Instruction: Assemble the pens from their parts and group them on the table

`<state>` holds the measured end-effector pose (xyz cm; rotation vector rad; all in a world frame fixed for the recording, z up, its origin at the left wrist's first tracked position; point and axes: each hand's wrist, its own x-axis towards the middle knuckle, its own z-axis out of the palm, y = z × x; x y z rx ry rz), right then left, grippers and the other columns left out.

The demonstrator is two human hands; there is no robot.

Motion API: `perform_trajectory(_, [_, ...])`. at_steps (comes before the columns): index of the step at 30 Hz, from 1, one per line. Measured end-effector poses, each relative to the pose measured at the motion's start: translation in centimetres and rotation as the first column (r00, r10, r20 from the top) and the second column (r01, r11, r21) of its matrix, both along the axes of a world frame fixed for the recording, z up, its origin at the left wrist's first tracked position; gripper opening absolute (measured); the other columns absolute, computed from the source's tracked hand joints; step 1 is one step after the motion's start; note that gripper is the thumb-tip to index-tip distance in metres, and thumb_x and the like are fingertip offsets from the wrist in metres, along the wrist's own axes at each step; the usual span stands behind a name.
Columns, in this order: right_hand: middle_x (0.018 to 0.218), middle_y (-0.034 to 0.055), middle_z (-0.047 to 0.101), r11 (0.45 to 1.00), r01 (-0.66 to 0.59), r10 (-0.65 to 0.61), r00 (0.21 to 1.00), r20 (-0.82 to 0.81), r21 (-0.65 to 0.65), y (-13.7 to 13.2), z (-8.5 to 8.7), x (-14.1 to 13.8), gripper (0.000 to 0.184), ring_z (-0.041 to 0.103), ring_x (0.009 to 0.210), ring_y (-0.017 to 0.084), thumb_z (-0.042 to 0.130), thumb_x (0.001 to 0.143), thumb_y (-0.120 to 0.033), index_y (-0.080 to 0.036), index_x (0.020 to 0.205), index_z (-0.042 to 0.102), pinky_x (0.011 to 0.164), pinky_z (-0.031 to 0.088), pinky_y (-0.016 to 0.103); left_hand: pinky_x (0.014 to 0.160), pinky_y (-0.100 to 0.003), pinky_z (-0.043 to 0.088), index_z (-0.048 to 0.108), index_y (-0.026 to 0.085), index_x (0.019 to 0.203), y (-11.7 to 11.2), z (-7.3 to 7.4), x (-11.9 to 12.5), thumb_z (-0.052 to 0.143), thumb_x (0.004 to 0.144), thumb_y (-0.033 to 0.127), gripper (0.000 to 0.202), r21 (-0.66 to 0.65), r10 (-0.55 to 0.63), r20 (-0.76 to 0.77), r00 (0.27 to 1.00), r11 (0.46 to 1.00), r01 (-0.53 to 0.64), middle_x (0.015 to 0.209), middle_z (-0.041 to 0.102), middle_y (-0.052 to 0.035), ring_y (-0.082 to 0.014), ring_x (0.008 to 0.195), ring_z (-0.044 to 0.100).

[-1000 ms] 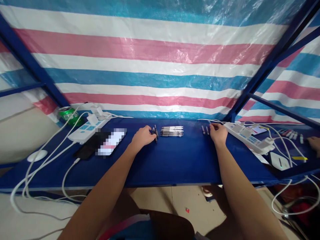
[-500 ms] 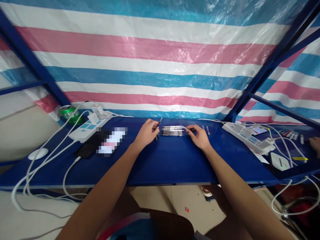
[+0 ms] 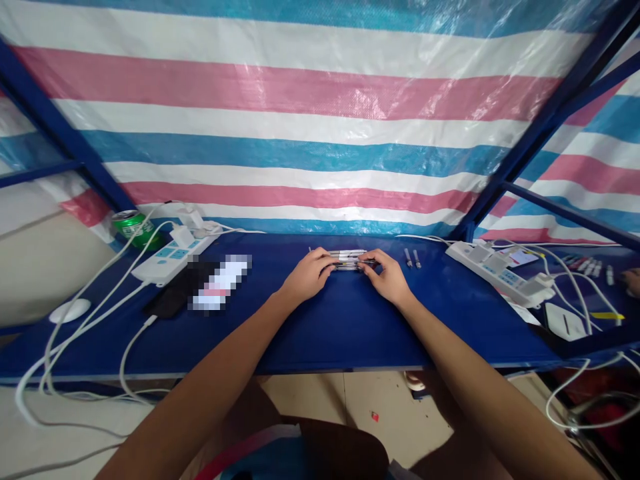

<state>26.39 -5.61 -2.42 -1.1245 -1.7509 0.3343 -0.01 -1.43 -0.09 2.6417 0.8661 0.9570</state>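
Note:
A row of slim silver-and-black pens (image 3: 349,255) lies side by side on the blue desk. My left hand (image 3: 309,275) is closed around the row's left ends, thumb and fingertips pressed to the pens. At the opposite ends my right hand (image 3: 389,273) grips the pens the same way. My fingers hide the pen tips. Just to the right of my right hand lie two small, clear tube-like pieces with darker near ends (image 3: 412,259). A sliver of something thin shows behind my left hand, too small to name.
On the left are a green can (image 3: 134,229), a power strip (image 3: 167,260), a dark phone (image 3: 173,293) on a cable and a white round object (image 3: 70,311). Another power strip (image 3: 500,273), a white box (image 3: 565,321) and several markers (image 3: 590,267) are on the right, near another person's hand (image 3: 631,281).
My left hand has moved right onto the pens' left ends; the dark slim piece it held upright no longer shows. My right hand has shifted slightly left onto their right ends.

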Motion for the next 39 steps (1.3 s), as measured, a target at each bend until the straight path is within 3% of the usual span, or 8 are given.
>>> perform_trajectory(12, [0.109,0.0095,0.074,0.997,0.076,-0.077,0.996,-0.036,-0.014,-0.3,0.3,0.5,0.023,0.070,0.091,0.024,0.068,0.098,-0.043,-0.024,0.107,0.075,0.082,0.059,0.040,0.109,-0.046,0.052,0.074,0.022,0.124,0.0,-0.1,0.0,0.050,0.106,0.023,0.030,-0.023,0.088,0.035,0.996,0.996,-0.087,0.121,0.066,-0.0097,-0.0256,0.116,0.064])
perform_trajectory(21, [0.112,0.0092,0.074,0.999,-0.014,0.013,1.000,-0.025,-0.044,-0.4,0.3,0.3,0.023,0.070,0.102,0.026,0.068,0.098,-0.043,-0.026,0.112,0.077,0.084,0.060,0.041,0.109,-0.045,0.051,0.074,0.024,0.125,-0.3,0.3,0.0,0.049,0.106,0.024,0.032,-0.060,0.063,0.029,0.998,0.996,-0.061,0.122,0.066,-0.0092,-0.0254,0.117,0.064])
perform_trajectory(34, [0.114,0.0082,0.075,0.995,-0.098,0.098,0.995,0.011,-0.034,-0.5,0.2,-0.2,0.020,0.071,0.095,0.024,0.070,0.098,-0.039,-0.028,0.112,0.080,0.085,0.060,0.041,0.108,-0.045,0.052,0.076,0.024,0.125,-0.8,0.5,0.3,0.052,0.106,0.026,0.031,-0.106,0.009,0.028,1.000,0.994,-0.006,0.124,0.071,-0.0095,-0.0259,0.116,0.067])
perform_trajectory(39, [0.114,0.0073,0.076,0.988,-0.153,0.153,0.988,0.008,-0.020,-0.6,0.3,-0.5,0.019,0.072,0.099,0.024,0.071,0.098,-0.037,-0.031,0.113,0.081,0.089,0.060,0.042,0.105,-0.041,0.055,0.076,0.025,0.124,-1.3,0.7,0.9,0.056,0.105,0.033,0.028,-0.214,-0.018,0.085,0.996,0.976,0.035,0.125,0.077,-0.0065,-0.0255,0.116,0.072])
